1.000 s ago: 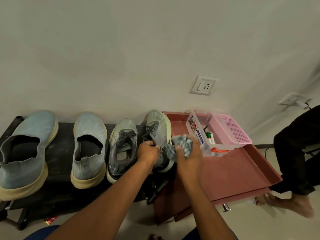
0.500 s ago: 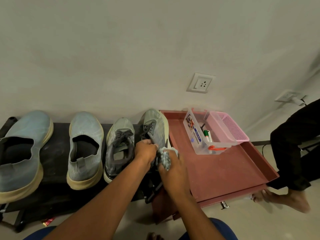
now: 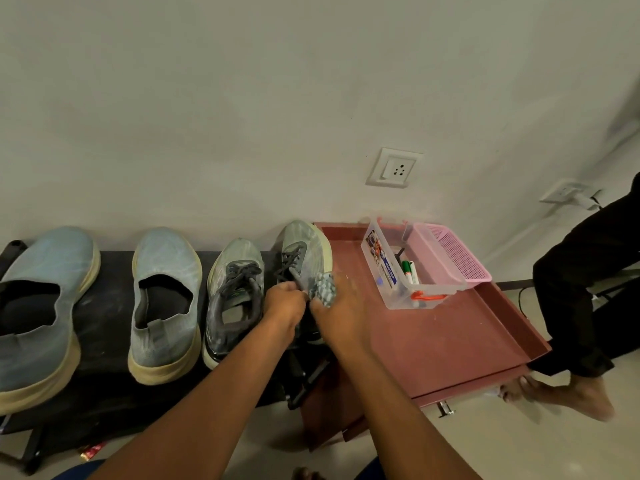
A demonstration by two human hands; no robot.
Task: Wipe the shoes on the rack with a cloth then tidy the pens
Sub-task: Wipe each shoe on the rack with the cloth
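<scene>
Grey-green mesh on the lace-up sneaker [image 3: 304,251] we're cleaning, and our left hand [image 3: 284,304] is gripping it by the tongue and laces. Right beside that, our right hand [image 3: 337,315] has the patterned cloth [image 3: 323,289] bunched up in its fingers, pushed against the sneaker's side. The matching sneaker [image 3: 235,296] sits just left of the left hand on the black rack [image 3: 104,306]. Off to the right of our right hand, the green markers [image 3: 408,270] are in a clear box [image 3: 398,278] on the red tray [image 3: 450,337].

A plain off-white wall [image 3: 242,98] carries a white socket plate [image 3: 394,167]; a second socket [image 3: 562,192] sits right, above pale floor tiles [image 3: 519,452].
</scene>
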